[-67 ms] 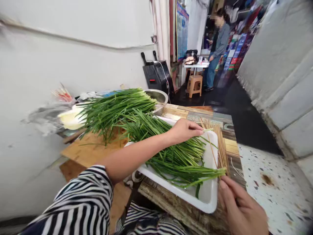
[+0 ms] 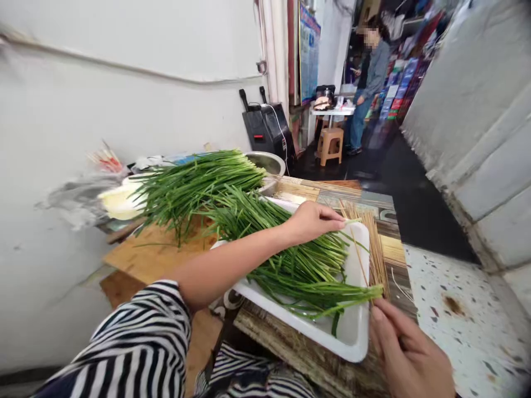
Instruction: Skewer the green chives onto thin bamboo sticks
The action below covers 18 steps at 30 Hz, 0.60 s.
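Two hands at work over the white tray point(image 2: 350, 341). My left hand point(image 2: 313, 224) has a narrow pinch on one pale stalk end point(image 2: 352, 220) above the tray's far right corner; the rest of that stalk is hidden by my hand and forearm. My right hand point(image 2: 409, 348) is outside the near right corner, thumb and fingertips close together, near the lower end of a thin stick point(image 2: 360, 257); I cannot tell whether the stick is gripped there. Risks, as I judge them: the left pinch bears on very little stem, so a sideways tug could slip or snap it; the stick, being slender, could bend or skid off if pressed askew, its point then finding a fingertip. The near bunch point(image 2: 323, 293) extends past the right rim, so a brush from my right hand could drag it out of line. Orientation: the near bunch lies lengthwise left to right, pale cut ends right, leaves left. The pinched end points right. The thin stick slants across the bunch's line, from the far side down towards my right fingertips.
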Each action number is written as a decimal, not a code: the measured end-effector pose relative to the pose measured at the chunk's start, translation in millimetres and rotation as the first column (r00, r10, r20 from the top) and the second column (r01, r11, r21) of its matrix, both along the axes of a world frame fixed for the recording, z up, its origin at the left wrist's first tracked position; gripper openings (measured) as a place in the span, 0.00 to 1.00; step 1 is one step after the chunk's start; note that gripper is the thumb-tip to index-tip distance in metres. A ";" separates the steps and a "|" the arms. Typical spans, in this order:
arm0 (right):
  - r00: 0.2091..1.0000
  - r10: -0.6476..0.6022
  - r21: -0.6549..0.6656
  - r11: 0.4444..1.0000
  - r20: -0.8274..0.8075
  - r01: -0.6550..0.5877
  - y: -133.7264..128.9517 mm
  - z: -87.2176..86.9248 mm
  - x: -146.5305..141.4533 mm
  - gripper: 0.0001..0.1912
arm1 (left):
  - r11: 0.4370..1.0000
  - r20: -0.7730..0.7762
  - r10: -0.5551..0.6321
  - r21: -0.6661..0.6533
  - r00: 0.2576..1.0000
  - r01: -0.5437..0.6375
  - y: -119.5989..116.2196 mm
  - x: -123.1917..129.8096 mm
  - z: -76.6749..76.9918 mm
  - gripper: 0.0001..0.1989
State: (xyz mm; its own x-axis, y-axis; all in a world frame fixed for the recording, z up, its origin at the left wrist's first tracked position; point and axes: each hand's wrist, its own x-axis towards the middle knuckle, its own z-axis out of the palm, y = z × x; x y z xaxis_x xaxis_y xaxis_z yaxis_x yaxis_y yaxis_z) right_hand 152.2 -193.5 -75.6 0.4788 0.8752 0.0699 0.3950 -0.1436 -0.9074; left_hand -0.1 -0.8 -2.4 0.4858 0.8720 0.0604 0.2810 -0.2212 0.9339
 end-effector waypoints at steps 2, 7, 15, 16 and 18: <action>1.000 0.002 -0.001 1.000 -0.021 -0.002 1.4 -1.2 0.1 0.22 | 1.000 0.007 0.002 0.008 1.000 -0.002 -0.4 -0.1 -1.8 0.11; 0.997 -0.010 0.001 1.000 -0.077 0.010 0.7 -5.8 0.4 0.24 | 0.999 -0.003 -0.002 0.038 1.000 0.002 -0.1 -0.4 -3.7 0.11; 0.948 -0.044 -0.061 0.998 -0.317 0.026 -0.9 -14.1 -3.7 0.30 | 0.976 0.023 0.003 0.217 1.000 -0.008 -3.2 -1.7 -7.7 0.08; 0.933 -0.048 -0.070 0.997 -0.357 0.025 -1.3 -15.6 -4.4 0.31 | 0.967 0.028 0.002 0.256 1.000 -0.009 -4.2 -1.9 -7.6 0.08; 0.915 -0.048 -0.073 0.997 -0.401 0.020 -2.0 -17.6 -5.8 0.33 | 0.946 0.043 0.001 0.325 0.999 -0.015 -6.5 -2.3 -6.8 0.06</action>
State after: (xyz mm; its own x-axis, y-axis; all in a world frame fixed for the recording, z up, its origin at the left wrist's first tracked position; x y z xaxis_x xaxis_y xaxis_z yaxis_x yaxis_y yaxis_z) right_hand 146.4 -195.5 -93.2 0.4835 0.8539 -0.1924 -0.0077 -0.2157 -0.9764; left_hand -2.3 -7.2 -9.2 0.4701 0.8052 0.3615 0.2461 -0.5129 0.8224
